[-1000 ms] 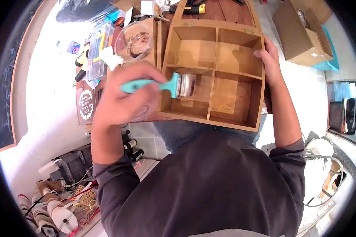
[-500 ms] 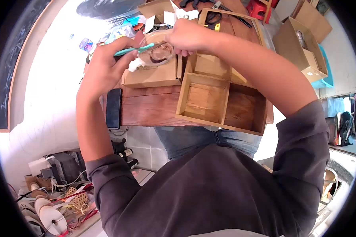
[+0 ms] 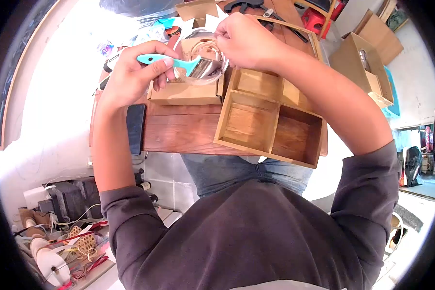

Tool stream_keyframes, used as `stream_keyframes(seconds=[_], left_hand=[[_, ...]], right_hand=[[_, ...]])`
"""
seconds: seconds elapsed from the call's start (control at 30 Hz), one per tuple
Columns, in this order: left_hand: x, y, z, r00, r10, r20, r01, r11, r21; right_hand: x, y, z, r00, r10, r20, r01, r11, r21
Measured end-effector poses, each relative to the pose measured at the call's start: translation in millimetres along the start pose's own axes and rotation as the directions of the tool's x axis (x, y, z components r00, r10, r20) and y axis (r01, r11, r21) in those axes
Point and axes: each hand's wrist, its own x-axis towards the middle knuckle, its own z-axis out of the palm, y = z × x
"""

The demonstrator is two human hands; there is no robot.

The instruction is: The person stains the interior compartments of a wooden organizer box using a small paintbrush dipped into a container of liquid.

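Observation:
A paintbrush [image 3: 171, 63] with a turquoise handle is gripped in my left hand [image 3: 139, 67], thumb on top and fingers curled beneath. Its metal ferrule and bristles point right, across a clear plastic bowl [image 3: 182, 44]. Some brownish liquid or residue seems to show inside the bowl. My right hand [image 3: 249, 42] is closed at the bowl's right rim, fingertips pinched against it; part of the grip is hidden. Below the bowl lies a flat cardboard box [image 3: 186, 96] on the wooden table.
A divided wooden tray [image 3: 249, 118] sits at the right, under my right forearm. A dark phone [image 3: 136, 128] lies at the table's left edge. Behind stand an open carton [image 3: 195, 10] and black tools [image 3: 244, 6]. Another cardboard box [image 3: 360, 63] is farther right.
The brush has turned so its broad side and ferrule now show over the bowl. The bowl and my right hand have shifted slightly right. The view has moved a little.

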Motion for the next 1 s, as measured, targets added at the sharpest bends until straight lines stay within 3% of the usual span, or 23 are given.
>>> stream_keyframes(seconds=[0.13, 0.33, 0.5, 0.73, 0.8, 0.87, 0.93, 1.0], left_hand=[[1, -7, 5, 0.995, -0.08, -0.057, 0.069, 0.982, -0.175], [0, -49, -2, 0.958, -0.214, -0.188, 0.107, 0.881, -0.46], [-8, -81, -12, 0.919, -0.295, -0.262, 0.041, 0.731, -0.681], [-12, -93, -14, 0.866, -0.389, -0.313, -0.023, 0.595, -0.804], [-15, -88, -12, 0.859, -0.367, -0.358, -0.097, 0.57, -0.816], [-24, -63, 0, 0.856, -0.348, -0.382, -0.101, 0.612, -0.785], [-31, -55, 8, 0.919, -0.187, -0.346, -0.167, 0.612, -0.773], [-42, -28, 33, 0.96, -0.082, -0.266, -0.136, 0.698, -0.703]], right_hand=[[0, 10, 0, 0.997, 0.017, 0.07, -0.024, 0.994, 0.105], [8, 13, 9, 0.967, 0.147, 0.207, -0.206, 0.932, 0.298], [21, 28, 22, 0.929, 0.19, 0.319, -0.318, 0.851, 0.418], [23, 31, 25, 0.904, 0.247, 0.348, -0.404, 0.759, 0.511], [17, 35, 10, 0.923, 0.274, 0.271, -0.36, 0.865, 0.349], [1, 43, -16, 0.974, 0.185, 0.127, -0.207, 0.96, 0.19], [-11, 85, -39, 0.998, -0.028, -0.062, 0.037, 0.988, 0.151], [-68, 86, -70, 0.927, 0.088, -0.364, -0.061, 0.995, 0.085]])
